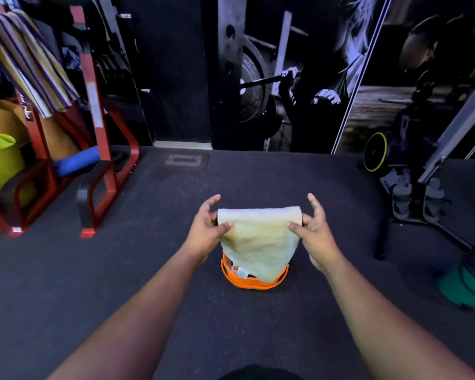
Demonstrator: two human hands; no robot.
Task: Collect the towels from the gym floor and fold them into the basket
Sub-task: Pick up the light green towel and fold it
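- Nearest the camera, two bare forearms are reaching forward over the dark rubber gym floor point(176, 311), with nothing lying on the stretch of floor between them.
- Just beyond, the round orange plastic basket point(254, 282) is standing on the floor, and something pale is already sitting inside it, too hidden to identify.
- Directly above the basket, the pale yellow ribbed cloth towel point(258, 237) is hanging doubled over, its folded edge up top and its loose lower end drooping down to the basket's rim.
- The left hand point(207, 229) is pinching the towel's upper left corner between thumb and curled fingers, with the index finger lifting free.
- The right hand point(314, 231) is pinching the upper right corner in the same manner, and the cloth is stretching fairly flat between the two grips.
- The towel is looking light, soft and limp, so it is likely sagging wherever it is unsupported; taking it by the two top corners of the fold, as now, is probably keeping the layers squared for another fold or for lowering in.
- Farther off, a red steel rack point(93, 105) is standing at the left with a purple-and-yellow striped towel point(30, 64) draped over it.
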